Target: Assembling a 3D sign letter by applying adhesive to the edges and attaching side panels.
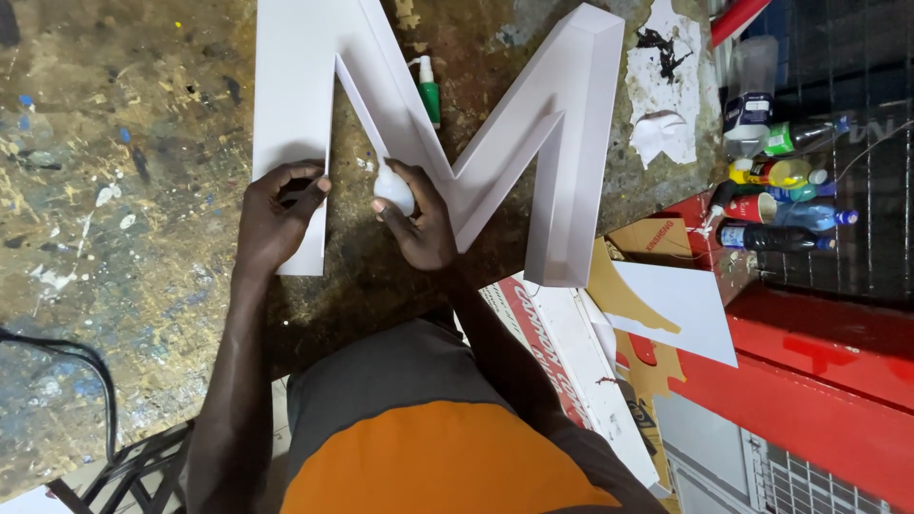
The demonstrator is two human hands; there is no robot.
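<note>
While lying flat on the paint-splattered worktop (124,143), big white letter shape made of thin stiff board with raised side walls (562,143), spread wide from the top edge down toward the person's body. Left hand (276,214) curled on the letter's left leg, fingertips pinching its thin inner edge, pressing it down. Right hand (419,219) wrapped round a small white squeeze bottle (393,187), held tight, nozzle tipped toward the inner slanted wall near the middle of the letter. Probably light for its size, and stiff, but easy to dent or snap at the thin walls and at the joints. Smooth faces, likely a bit slippery. Best held by the flat broad legs or low at the corners, with both hands, not by the tall thin walls. Any glue in the seams too small to see. Behind the letter, a small green and white bottle (428,90) lying on the worktop. Off to the right, a bunch of coloured bottles and jars (776,205) near a red metal frame (819,381), with brown card (647,238) and a white sheet (681,309) beside them.
</note>
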